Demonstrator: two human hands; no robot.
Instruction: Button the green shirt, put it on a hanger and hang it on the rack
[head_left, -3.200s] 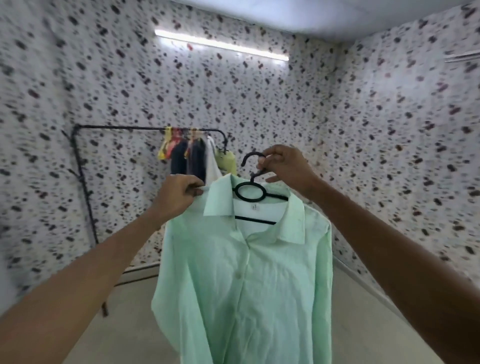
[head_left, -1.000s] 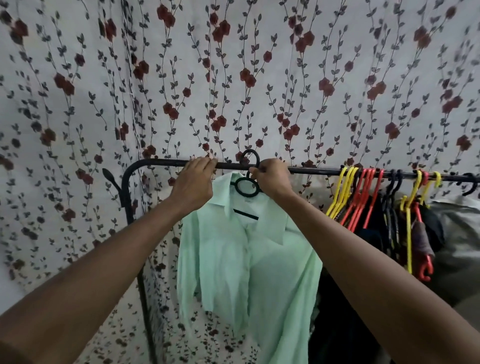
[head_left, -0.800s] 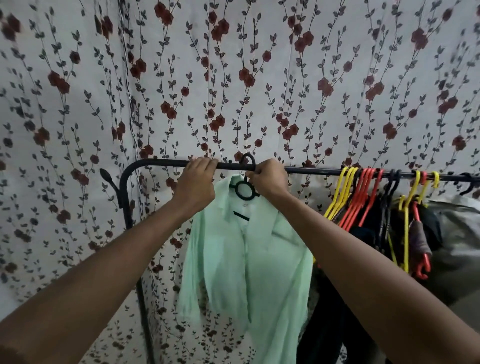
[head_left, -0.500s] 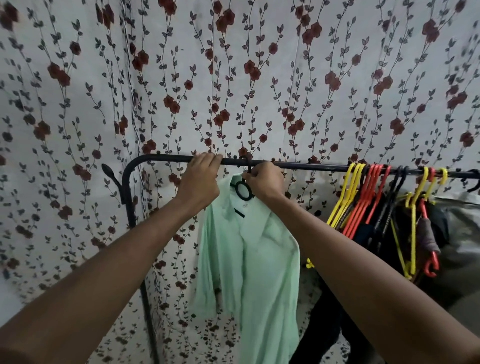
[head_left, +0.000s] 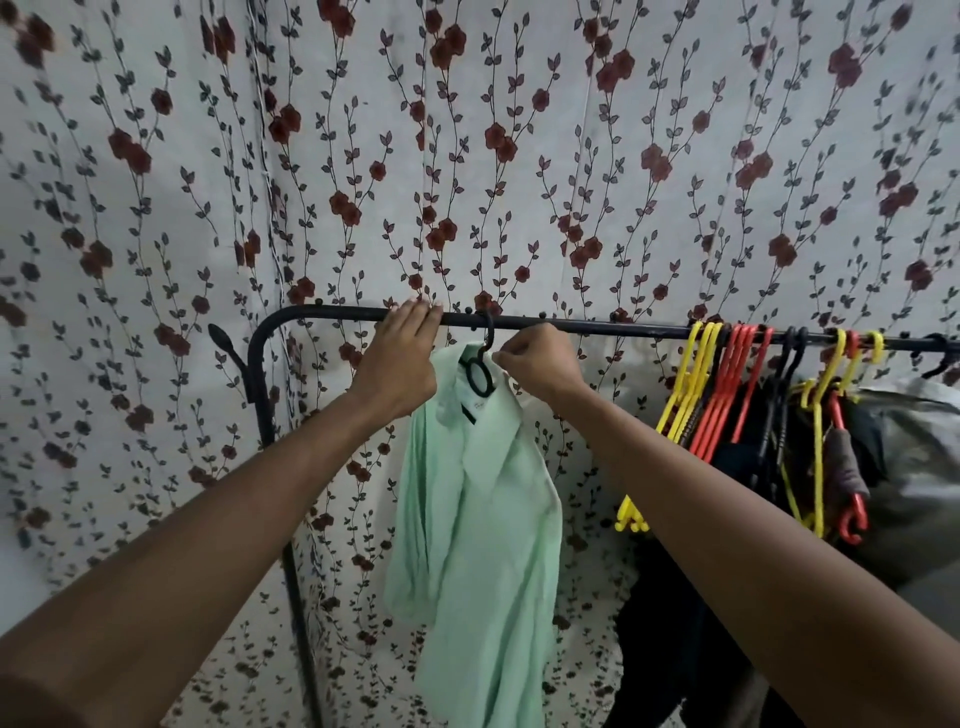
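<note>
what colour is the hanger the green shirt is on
Black: a black plastic hanger with a ring below its hook, seen in the head view.

The scene is lit softly and evenly, with no glare. Faint shadows are cast on the wall (head_left: 519, 156) behind the rack (head_left: 597, 330). Straight lines are bent by wide-angle distortion, and the edges are slightly smeared by blur.
</note>
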